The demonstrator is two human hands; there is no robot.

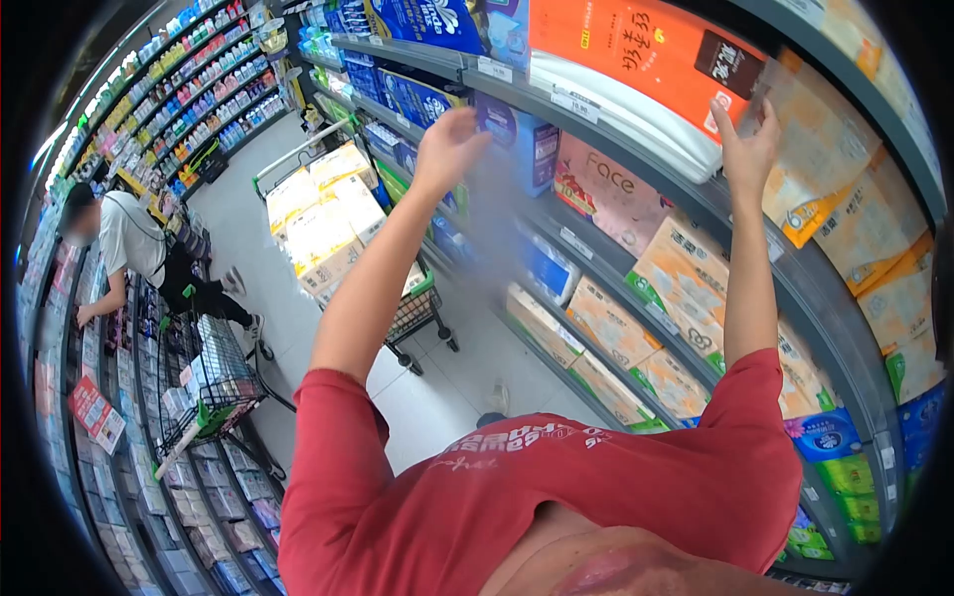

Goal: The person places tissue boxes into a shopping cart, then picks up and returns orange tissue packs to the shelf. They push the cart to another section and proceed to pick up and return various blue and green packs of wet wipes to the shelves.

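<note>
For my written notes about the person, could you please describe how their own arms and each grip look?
Short red sleeves of a T-shirt cover the upper arms; the forearms are uncovered, with no watch or bracelet visible. The left grip and right grip are human hands without gloves, though the left is slightly blurred.

A pack [621, 40] lies on the right-hand shelves [534, 90], a cart [415, 311] left of them in the aisle [253, 164].
</note>
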